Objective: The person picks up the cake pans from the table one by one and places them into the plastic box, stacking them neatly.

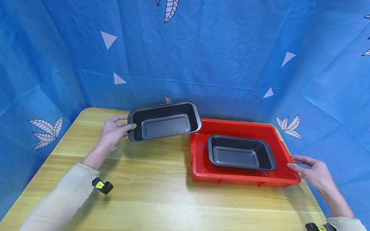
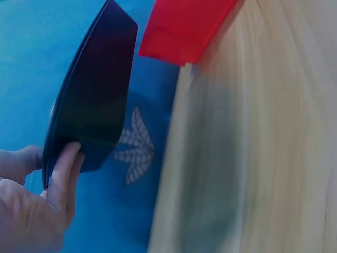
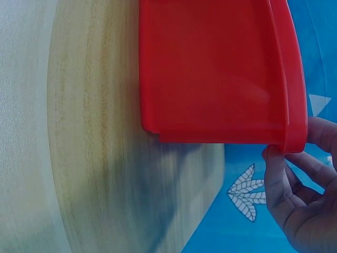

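A dark grey loaf pan (image 1: 166,123), tilted with its hollow facing the head camera, is held above the table's back left by my left hand (image 1: 115,130). The thumb lies over the rim at the pan's left end; in the left wrist view, fingers (image 2: 66,171) press the outside wall of the pan (image 2: 97,84). A second loaf pan (image 1: 241,152) sits inside a red plastic bin (image 1: 245,179) on the right. At the bin's right end, my right hand (image 1: 315,171) pinches the rim; in the right wrist view the fingertips meet the bin's corner (image 3: 295,105).
The light wooden table (image 1: 144,199) runs under everything, its back edge close to a blue cloth backdrop (image 1: 185,57) with leaf and triangle prints. Each wrist wears a small black camera (image 1: 102,185). The held pan's right end is close to the bin's left back corner.
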`<state>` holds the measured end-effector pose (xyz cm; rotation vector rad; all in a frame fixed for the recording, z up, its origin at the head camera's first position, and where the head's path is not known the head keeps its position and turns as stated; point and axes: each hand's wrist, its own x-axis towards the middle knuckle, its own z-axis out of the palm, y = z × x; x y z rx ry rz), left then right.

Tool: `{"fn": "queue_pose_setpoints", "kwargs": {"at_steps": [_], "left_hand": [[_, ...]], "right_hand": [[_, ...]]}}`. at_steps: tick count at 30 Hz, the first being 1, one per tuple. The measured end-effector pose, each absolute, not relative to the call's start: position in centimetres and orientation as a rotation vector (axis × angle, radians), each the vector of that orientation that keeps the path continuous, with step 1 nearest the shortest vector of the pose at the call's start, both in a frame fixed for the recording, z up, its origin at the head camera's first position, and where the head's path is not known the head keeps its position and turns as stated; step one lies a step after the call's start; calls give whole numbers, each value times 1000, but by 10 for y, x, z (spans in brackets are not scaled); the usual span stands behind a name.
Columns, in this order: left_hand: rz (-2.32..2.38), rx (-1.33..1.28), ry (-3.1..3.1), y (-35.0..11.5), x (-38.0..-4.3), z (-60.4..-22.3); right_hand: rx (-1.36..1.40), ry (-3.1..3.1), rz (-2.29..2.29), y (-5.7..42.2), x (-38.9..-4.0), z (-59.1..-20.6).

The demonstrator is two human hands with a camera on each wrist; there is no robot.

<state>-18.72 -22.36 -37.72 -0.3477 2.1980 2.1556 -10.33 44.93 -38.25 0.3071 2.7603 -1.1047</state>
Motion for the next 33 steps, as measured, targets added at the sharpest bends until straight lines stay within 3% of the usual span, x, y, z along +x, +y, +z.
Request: {"fn": "queue_pose_setpoints", "kwargs": {"at_steps": [33], "left_hand": [[2283, -251, 2012, -126, -178, -369]], "right_hand": [[303, 2742, -1084, 452, -106, -382]]}}
